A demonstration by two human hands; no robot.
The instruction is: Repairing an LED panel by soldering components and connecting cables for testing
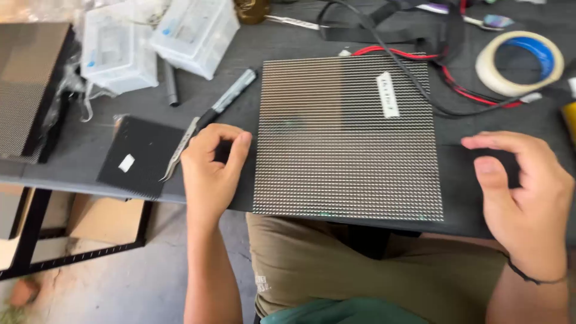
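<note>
dark table, near-square panel seemingly flat

A square panel showed a fine silvery dot grid with a white label; red and black wires crossed the dark grey counter beside a cream-and-blue tape roll.
</note>
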